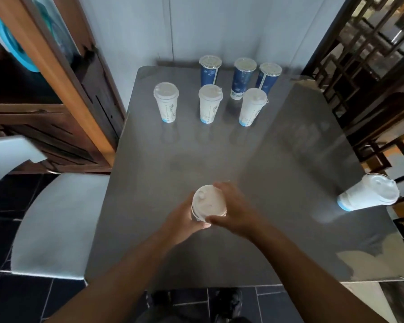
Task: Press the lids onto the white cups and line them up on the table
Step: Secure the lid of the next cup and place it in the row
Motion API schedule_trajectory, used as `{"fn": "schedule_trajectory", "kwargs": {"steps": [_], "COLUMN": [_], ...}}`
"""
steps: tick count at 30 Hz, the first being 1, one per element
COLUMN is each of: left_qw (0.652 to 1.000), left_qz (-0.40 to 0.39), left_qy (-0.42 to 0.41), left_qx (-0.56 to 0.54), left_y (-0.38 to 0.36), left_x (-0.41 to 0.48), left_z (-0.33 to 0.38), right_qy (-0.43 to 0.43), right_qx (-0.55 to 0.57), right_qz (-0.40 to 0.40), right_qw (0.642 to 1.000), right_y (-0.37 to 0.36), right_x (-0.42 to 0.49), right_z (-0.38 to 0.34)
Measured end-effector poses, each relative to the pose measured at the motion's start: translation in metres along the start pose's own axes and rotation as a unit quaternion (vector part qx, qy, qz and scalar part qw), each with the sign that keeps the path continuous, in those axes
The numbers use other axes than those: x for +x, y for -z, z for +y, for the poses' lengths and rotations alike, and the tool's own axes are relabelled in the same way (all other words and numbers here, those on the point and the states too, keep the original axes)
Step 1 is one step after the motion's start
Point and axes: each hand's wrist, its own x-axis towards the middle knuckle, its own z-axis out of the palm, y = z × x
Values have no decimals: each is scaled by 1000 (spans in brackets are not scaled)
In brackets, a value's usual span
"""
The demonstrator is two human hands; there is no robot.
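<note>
Bracing the cup (195,214) by its side, the left hand (184,220) curls round the wall, likely so it cannot slide or tip. The right hand (236,210) arches over the lid (209,201), fingers bent onto the far rim and thumb at the near rim, apparently to snap it home. The cup seems to stand on the worktop (219,155) near its front edge, close to the body, where pushing down is easiest. Well beyond, three lidded white cups (210,106) stand spaced in a row, probably the line this one will join; blue cups (241,78) stand just behind them. Another lidded cup (369,194) sits alone at the right edge. Whether the held lid is fully seated cannot be told.
</note>
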Motion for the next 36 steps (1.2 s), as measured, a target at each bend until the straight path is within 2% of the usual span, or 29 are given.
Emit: {"fn": "schedule_trajectory", "kwargs": {"steps": [13,16,20,23,28,33,36], "left_qw": [999,999,1000,1000,999,999,998], "left_qz": [26,28,30,24,43,39,47], "left_qy": [14,18,8,2,-3,-8,-23], "left_qx": [-21,-8,2,7,-1,33,40], "left_y": [-18,-19,-20,-20,-24,-22,-21], "left_x": [0,2,4,5,4,6,9], "left_z": [-33,-38,-40,-40,-44,-49,-53], "right_qy": [4,-12,39,26,17,65,117], "right_qx": [-43,-47,-172,-253,-300,-330,-378], "right_qz": [-43,-14,61,42,32,3,6], "right_qw": [998,999,982,966,953,942,918], "right_y": [-19,-19,-28,-41,-52,-54,-52], "right_x": [6,13,38,53,58,65,65], "right_z": [19,7,-16,-24,-19,-13,-14]}}
